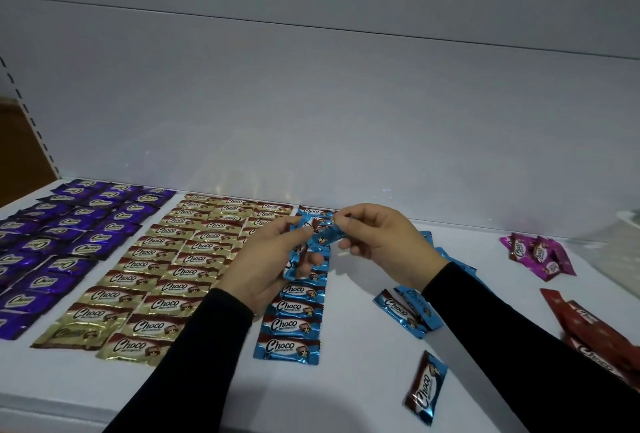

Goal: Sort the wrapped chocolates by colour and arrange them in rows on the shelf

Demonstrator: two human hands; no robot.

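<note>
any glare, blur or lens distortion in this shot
Head view: wide-angle bend curves the shelf front edge and back-wall seams; foil glare glints on the gold rows and blue row, with faint reflections on the wall behind; the blue chocolate pinched between left hand and right hand is slightly smeared; soft arm shadows fall on the shelf; the far right is hazy.

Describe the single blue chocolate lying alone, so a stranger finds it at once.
Start at the white shelf's front edge, right of the blue row. The lone blue chocolate lies there near the right sleeve, touching nothing and turned lengthwise, unlike the row's level wrappers.
</note>
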